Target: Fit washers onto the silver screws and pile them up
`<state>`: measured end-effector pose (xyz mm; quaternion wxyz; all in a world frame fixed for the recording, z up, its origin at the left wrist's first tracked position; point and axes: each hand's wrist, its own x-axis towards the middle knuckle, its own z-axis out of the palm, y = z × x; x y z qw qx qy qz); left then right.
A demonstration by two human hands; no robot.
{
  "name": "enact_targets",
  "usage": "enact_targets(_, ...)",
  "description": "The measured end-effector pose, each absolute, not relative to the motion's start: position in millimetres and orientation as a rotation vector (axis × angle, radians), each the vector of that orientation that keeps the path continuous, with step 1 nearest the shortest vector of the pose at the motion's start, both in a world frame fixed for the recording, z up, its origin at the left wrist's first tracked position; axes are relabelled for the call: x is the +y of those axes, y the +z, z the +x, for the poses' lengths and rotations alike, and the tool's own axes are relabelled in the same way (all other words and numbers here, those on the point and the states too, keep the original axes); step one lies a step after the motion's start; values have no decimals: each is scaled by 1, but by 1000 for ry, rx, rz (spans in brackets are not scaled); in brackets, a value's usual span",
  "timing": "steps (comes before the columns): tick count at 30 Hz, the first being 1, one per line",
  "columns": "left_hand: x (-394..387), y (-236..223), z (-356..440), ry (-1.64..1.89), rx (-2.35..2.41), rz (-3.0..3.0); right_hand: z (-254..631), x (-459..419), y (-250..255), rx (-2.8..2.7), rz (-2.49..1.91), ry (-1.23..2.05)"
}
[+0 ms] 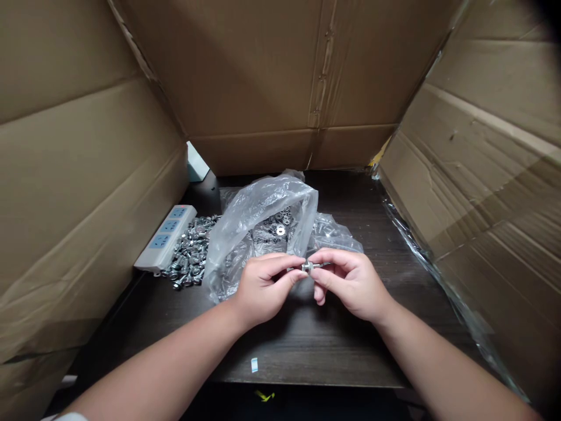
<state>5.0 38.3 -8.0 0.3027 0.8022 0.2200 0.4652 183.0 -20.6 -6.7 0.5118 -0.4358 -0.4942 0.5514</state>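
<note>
Between the fingertips of both hands is a small metal bolt [310, 266], held sideways above the table. My left hand [265, 286] pinches its thicker left end with thumb and forefinger. At the thinner right end, the thumb and fingers of my right hand [353, 283] are closed on it. Fingers cover part of the bolt, and whether a nut or washer sits on it is too small to tell. Just behind my hands lies an open clear plastic bag [245, 216] with loose washers [280, 230] and small dark parts in it.
A heap of bolts [188, 254] lies left of the bag, against a white power strip [166, 237]. Another plastic bag [337, 234] with screws is behind my right hand. Cardboard walls [263, 88] enclose the dark table [350, 362]. A small paper scrap [255, 365] lies near the front edge.
</note>
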Motion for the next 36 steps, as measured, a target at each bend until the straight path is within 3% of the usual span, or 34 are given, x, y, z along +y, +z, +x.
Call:
enact_targets(12, 38, -6, 4, 1222, 362, 2277, 184, -18, -18, -1021, -990, 1717)
enact_targets(24, 37, -5, 5, 1186, 682, 2019, 181, -21, -8, -1061, -973, 1389)
enact_targets(36, 37, -4, 4, 1193, 445, 2219, 187, -22, -6, -1169, -1003, 1515)
